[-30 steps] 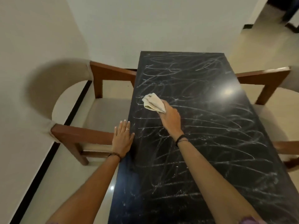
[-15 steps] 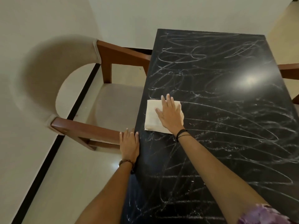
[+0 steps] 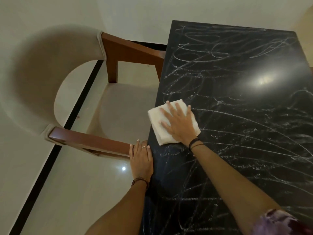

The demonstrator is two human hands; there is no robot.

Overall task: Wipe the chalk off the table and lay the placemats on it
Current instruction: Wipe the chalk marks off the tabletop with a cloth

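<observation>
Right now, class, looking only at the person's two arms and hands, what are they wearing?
The left hand has a thin ring on one finger and a dark beaded bracelet at the wrist. The right hand has thin black bands round the wrist. Both forearms are bare; a purple patterned sleeve shows on the right arm near the frame's bottom edge.

Frame centre: right hand presses a white cloth flat on the chalk-scrawled black counter; left hand rests on its edge.
</observation>
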